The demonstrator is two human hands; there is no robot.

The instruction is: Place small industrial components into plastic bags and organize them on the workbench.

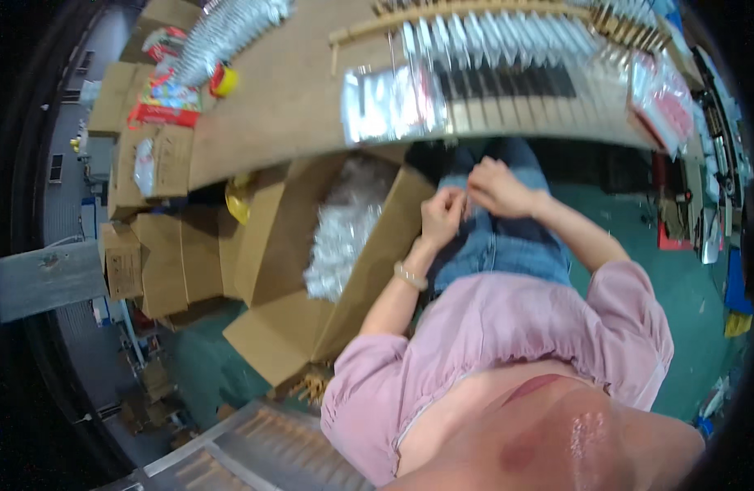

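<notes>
Above my lap in blue jeans [496, 252], my two hands are close together just in front of the table edge. My left hand [442, 216], with a pale bracelet [410, 277] on its wrist, is closed in a pinch. My right hand [501, 189] is curled beside it, fingers pressed together. Whatever lies between the fingertips is too small and blurred to name. A stack of clear plastic bags [391, 105] lies on the table edge beyond my hands. To the left of my left hand stands an open cardboard box [375, 245] with clear plastic packages [342, 250] inside.
On the wooden table [266, 106] a wooden rack [467, 14] carries a row of silvery pieces [492, 39]. A silvery pile [230, 37] and yellow tape roll [224, 80] sit at the far left. Pink packages [663, 98] lie at the right. More cartons [160, 258] stand left.
</notes>
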